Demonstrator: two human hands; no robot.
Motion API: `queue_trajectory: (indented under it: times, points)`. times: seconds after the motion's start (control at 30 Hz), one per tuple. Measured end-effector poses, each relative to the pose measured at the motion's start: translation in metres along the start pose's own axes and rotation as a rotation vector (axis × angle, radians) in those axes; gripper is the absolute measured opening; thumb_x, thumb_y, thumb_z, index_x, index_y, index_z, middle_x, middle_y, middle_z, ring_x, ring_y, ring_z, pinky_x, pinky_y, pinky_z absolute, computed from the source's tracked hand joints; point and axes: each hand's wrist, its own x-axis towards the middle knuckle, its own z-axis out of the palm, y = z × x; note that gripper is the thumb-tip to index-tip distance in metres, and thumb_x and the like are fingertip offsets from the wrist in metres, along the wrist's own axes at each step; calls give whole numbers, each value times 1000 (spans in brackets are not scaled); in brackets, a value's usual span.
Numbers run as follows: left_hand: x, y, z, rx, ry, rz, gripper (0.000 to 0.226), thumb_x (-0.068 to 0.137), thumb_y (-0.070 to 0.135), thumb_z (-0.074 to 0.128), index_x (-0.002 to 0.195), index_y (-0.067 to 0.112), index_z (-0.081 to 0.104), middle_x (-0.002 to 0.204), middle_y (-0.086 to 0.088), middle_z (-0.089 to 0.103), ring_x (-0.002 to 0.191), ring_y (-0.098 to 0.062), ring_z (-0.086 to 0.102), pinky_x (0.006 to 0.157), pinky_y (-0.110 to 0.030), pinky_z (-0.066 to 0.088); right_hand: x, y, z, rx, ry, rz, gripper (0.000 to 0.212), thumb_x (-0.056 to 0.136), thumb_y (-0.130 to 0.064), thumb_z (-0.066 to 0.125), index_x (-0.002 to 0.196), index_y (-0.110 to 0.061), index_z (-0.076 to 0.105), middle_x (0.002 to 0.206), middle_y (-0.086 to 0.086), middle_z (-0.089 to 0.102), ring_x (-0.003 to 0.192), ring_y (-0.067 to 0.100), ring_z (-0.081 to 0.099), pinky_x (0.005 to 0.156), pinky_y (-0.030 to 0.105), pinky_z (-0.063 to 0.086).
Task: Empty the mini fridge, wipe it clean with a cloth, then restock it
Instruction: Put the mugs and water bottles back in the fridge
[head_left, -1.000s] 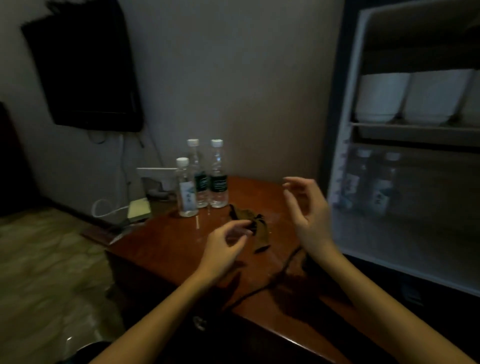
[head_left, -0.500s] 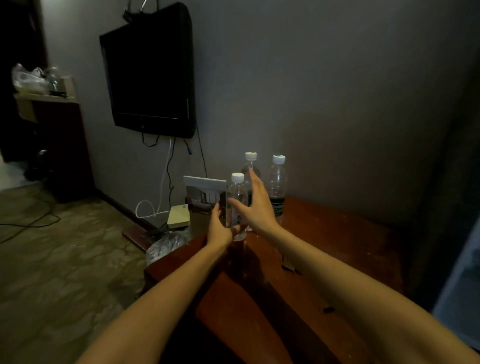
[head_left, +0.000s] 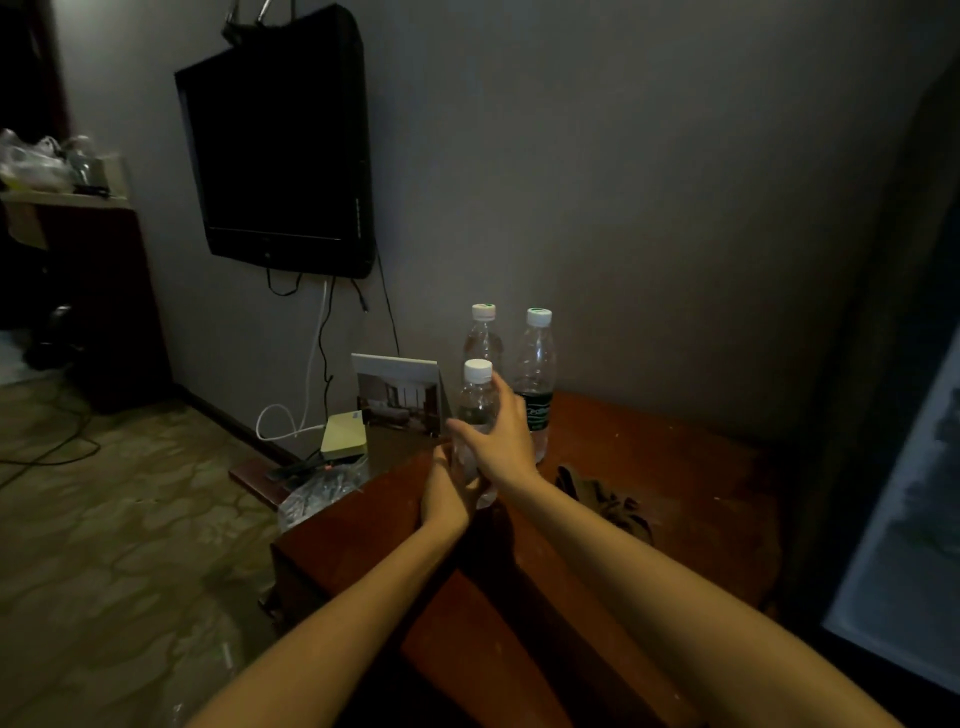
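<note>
Dimly lit grey wall (head_left: 623, 208) is seen behind a reddish-brown wooden table (head_left: 675, 467). A dark television (head_left: 280, 156) is mounted on the wall to the left, and cables (head_left: 324, 338) are hung below it.

Three clear, white-capped water bottles are stood upright near the table's far left corner. The rear left bottle (head_left: 483, 338) and the rear right bottle (head_left: 535, 364), which is banded with a dark label, are set side by side, and the front bottle (head_left: 475, 402) is placed just before them. A picture card (head_left: 397, 395) is propped just left of the bottles, with a yellow box (head_left: 343, 434) and a crumpled plastic bag (head_left: 317, 488) lower down beside the table. A dark cloth (head_left: 602, 499) is laid on the table to the right of the bottles, partly covered by the right forearm.

The front bottle is gripped by the right hand (head_left: 501, 436), with the thumb laid across its near side and the fingers wrapped round its right side. The left hand (head_left: 444, 501) is pressed against the bottle's lower part; whether its fingers are closed round it cannot be told.

A pale edge of the mini fridge (head_left: 893, 545) is shown at the far right. Patterned carpet (head_left: 104, 519) is spread on the left, and a dark cabinet (head_left: 88, 291) is stood by the wall.
</note>
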Motion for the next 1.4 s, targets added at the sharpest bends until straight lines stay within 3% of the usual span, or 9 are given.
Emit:
queue_trajectory:
  times: [0.13,0.23,0.33,0.5,0.73,0.93,1.03,1.23,1.4]
  points:
    - [-47,9,-3,-42,-73,-1,34,97,15,54,126,28,41,102,8,56,80,-3,56,62,-20,47,-42,7,-22,120,-58,87,75,78,-41,77,140,-18,40,131,3,54,120,22,53,99,39,48]
    - [-85,17,-4,-120,-145,-48,53,89,11,64,134,21,39,118,2,59,99,-15,62,80,-38,56,-73,0,-46,77,-26,48,61,73,-51,78,119,-19,52,108,-5,62,102,16,61,86,36,54]
    - [-126,28,3,-119,-144,16,72,85,16,71,146,22,33,138,-3,53,122,-23,55,97,-47,50,-106,-15,-75,-14,12,-11,66,69,-59,75,120,-25,54,111,-10,65,101,8,62,86,35,56]
    - [-197,63,27,-331,-218,238,53,83,5,72,118,40,52,113,10,67,102,-5,65,82,-28,56,-164,-50,-148,-176,138,-172,58,70,-60,74,118,-34,55,109,-16,67,97,0,63,80,26,56]
    - [-272,105,103,-342,-367,478,51,78,24,75,125,27,57,116,9,67,109,-6,63,89,-26,52,-233,-56,-262,-178,407,-132,54,63,-51,84,110,-30,65,95,-15,72,89,-4,65,77,26,54]
    - [-299,129,191,-245,-560,395,38,76,26,79,108,39,62,97,14,71,95,-2,67,88,-36,56,-260,-19,-342,-150,549,41,66,64,-46,84,121,-22,61,103,-9,71,93,1,66,82,24,55]
    - [-309,139,222,-286,-632,364,32,78,34,72,106,43,61,105,14,69,103,-6,65,93,-38,53,-261,1,-368,-171,644,106,55,68,-33,86,116,-21,63,96,-10,70,85,4,67,70,16,53]
    - [-312,151,254,-394,-685,267,44,93,14,62,94,56,51,104,25,59,105,0,58,71,-9,50,-253,31,-394,-168,685,138,58,76,-34,79,127,-17,58,107,-3,69,94,9,65,74,21,51]
    - [-301,136,261,-264,-652,399,54,87,14,68,103,59,45,109,25,59,111,0,57,94,-22,49,-263,47,-398,-99,556,114,58,81,-17,76,133,-17,50,117,-4,65,105,9,64,88,28,54]
